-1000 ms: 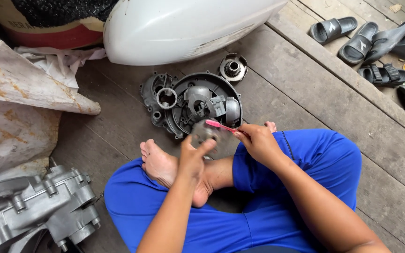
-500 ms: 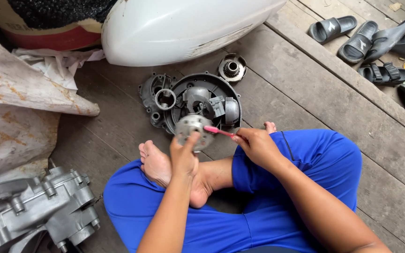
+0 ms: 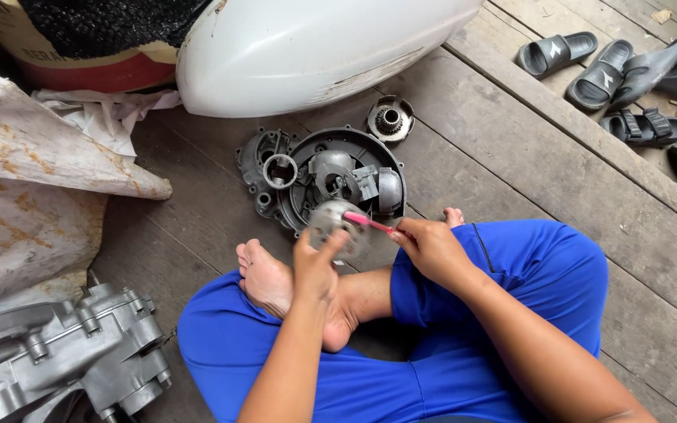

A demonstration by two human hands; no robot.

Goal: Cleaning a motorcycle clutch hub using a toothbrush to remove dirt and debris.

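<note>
Two hands are working mid-frame: the left hand (image 3: 316,262) is gripping a round metal disc (image 3: 337,224) by its edge, the right hand (image 3: 430,247) pinching a pink toothbrush (image 3: 370,223) against it. Keeping the disc steady and strokes short probably cleans best.

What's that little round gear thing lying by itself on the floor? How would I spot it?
Start at the big white shell across the top. Just below its right end, on the wooden floor, lies a small round metal cup with a toothed gear in its middle. It sits alone, apart from the larger dark round cover.
</note>
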